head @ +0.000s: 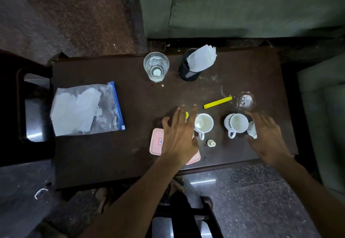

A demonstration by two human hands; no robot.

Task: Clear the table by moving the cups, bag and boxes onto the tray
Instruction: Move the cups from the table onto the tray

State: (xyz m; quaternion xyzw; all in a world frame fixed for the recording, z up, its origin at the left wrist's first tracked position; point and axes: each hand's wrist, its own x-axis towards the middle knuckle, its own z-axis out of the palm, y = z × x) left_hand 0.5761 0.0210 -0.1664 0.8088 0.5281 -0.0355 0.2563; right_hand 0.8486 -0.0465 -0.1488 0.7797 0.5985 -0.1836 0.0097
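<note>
Two white cups stand near the front of the dark table (115, 155): one cup (203, 123) at centre, another cup (238, 123) to its right. My left hand (180, 133) hovers with fingers spread over a pink box (156, 142), just left of the centre cup and hiding most of the box. My right hand (267, 137) is open beside the right cup, next to a small white object (252, 130). A clear zip bag (85, 109) with a blue seal lies at the table's left. No tray is in view.
A drinking glass (156, 66) and a black mesh holder with white napkins (196, 64) stand at the back. A yellow strip (217, 102), a wet patch (245, 100) and a small white bottle (211, 143) lie near the cups. Green sofas flank the back and right.
</note>
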